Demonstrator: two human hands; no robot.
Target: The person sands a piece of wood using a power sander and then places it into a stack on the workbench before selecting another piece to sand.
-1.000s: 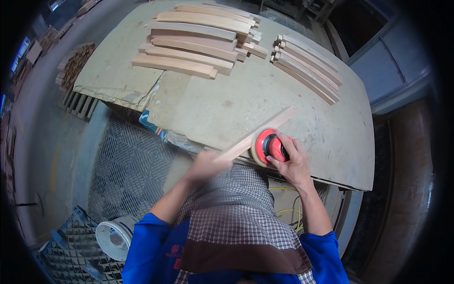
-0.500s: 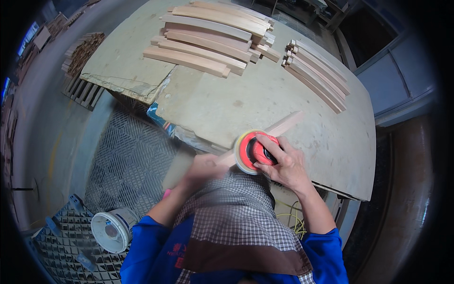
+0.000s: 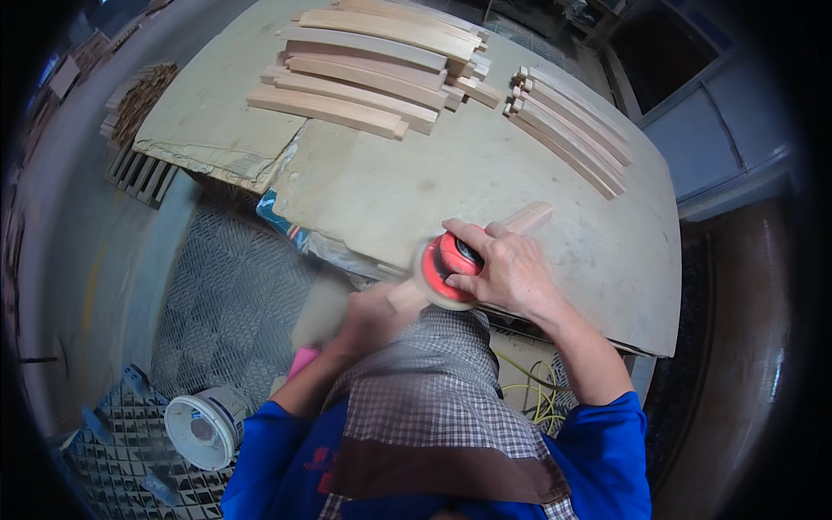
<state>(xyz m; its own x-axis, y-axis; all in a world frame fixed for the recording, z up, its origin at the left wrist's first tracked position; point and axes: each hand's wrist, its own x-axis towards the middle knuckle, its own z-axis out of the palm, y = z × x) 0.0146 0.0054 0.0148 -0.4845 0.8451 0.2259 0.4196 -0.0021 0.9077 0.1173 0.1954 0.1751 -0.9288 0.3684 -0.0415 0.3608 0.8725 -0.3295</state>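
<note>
A pale wooden strip [image 3: 527,217] lies diagonally over the near edge of the worktable [image 3: 615,269]. My left hand [image 3: 368,316], blurred by motion, is closed on its lower end. A red round sander [image 3: 433,270] sits on the strip's middle, hiding part of it. My right hand [image 3: 513,273] grips the sander from above, fingers curled over its top.
Curved wooden pieces lie in a larger group [image 3: 364,74] and a smaller one [image 3: 572,139] at the table's back. Left on the floor are stacked offcuts [image 3: 143,95] and a white bucket [image 3: 204,432]. Yellow hose [image 3: 537,399] shows below the table, whose front edge is damaged.
The sander and my right hand have moved left along the strip over the last second. My left hand stays on the lower end, blurred throughout.
</note>
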